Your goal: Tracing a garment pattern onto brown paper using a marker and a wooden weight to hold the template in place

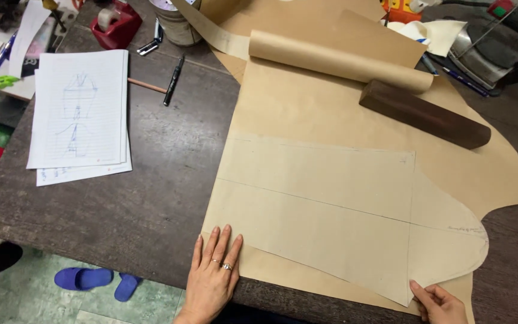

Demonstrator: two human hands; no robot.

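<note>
A dark wood-grain bench (151, 198) stands over a pale green floor (43, 294). Brown paper (343, 114) covers its right side. On it lies a pale pattern piece (331, 210), long axis left-right, rounded end pointing right. The left hand (214, 270) presses flat, fingers spread; the right hand (439, 303), partly cut off, pinches the piece's lower corner.

One head-worn view looks steeply down, close over the dark table (151, 198) and near edge
</note>
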